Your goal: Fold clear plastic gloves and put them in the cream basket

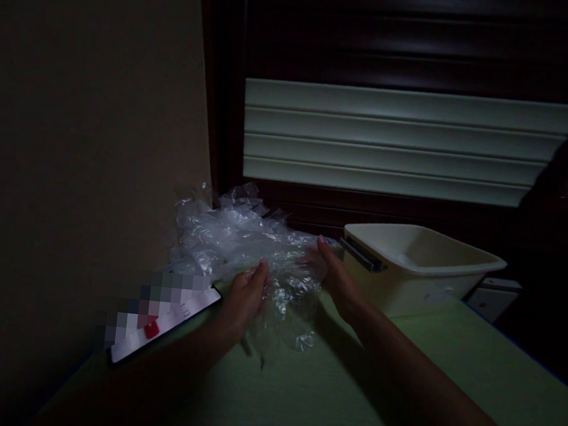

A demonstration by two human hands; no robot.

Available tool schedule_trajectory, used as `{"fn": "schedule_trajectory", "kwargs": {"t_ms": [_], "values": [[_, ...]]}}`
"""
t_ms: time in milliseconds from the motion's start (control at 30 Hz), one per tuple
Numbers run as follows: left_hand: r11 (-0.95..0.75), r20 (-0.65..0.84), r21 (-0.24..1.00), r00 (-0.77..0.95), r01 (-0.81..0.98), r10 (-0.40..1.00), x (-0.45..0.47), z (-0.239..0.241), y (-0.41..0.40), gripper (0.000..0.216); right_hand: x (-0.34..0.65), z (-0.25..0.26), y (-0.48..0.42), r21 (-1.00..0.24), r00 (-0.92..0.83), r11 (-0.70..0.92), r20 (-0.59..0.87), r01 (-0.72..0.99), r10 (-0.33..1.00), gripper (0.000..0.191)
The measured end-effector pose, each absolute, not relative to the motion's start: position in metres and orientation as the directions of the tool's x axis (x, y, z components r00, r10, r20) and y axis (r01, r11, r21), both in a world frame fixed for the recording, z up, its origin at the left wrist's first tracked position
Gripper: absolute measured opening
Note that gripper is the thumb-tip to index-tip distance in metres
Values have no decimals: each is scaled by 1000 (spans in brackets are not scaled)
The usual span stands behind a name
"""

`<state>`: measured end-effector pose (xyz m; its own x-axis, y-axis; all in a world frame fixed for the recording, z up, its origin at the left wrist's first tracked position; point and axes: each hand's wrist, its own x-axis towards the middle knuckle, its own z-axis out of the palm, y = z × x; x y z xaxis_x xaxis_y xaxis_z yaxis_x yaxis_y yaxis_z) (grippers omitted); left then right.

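Observation:
A crumpled clear plastic bag (288, 297) hangs between my two hands above the green tabletop. My left hand (246, 296) is closed on its near left side, thumb pointing up. At the bag's right side my right hand (331, 271) grips the plastic; its fingers are partly hidden and blurred. Behind and to the left lies a heap of similar clear plastic bags (212, 233), and in the dim light I cannot tell where the held bag ends and the heap begins.
A cream plastic basin (402, 285) with a dark handle stands close to my right hand. A lit phone or tablet (167, 322), partly pixelated, leans by the wall at left. The green table (326, 404) meets a dark slatted panel (375, 208); a white box (494, 297) sits behind the basin.

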<state>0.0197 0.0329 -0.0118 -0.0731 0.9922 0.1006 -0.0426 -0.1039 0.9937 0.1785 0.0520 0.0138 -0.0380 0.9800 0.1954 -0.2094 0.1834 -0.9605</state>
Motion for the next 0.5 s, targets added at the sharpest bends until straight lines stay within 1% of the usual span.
{"fn": "schedule_trajectory", "kwargs": {"t_ms": [67, 133, 300, 433, 500], "values": [[-83, 82, 996, -56, -23, 995, 20, -12, 33, 50, 177, 13, 50, -961, -66, 210, 224, -178, 972, 39], [-52, 52, 999, -31, 0, 998, 20, -13, 33, 52, 176, 13, 50, -957, -48, 240, 250, -161, 967, 34], [22, -24, 999, 50, 48, 998, 23, -13, 30, 58, 176, 16, 52, -924, 37, 314, 313, -220, 949, 35], [75, -84, 995, 161, 59, 983, 25, -12, 27, 65, 181, 24, 49, -926, 100, 297, 281, -235, 954, 33], [61, -60, 998, 202, 1, 977, 25, -10, 26, 68, 183, 27, 47, -942, 88, 255, 241, -218, 967, 33]]}}
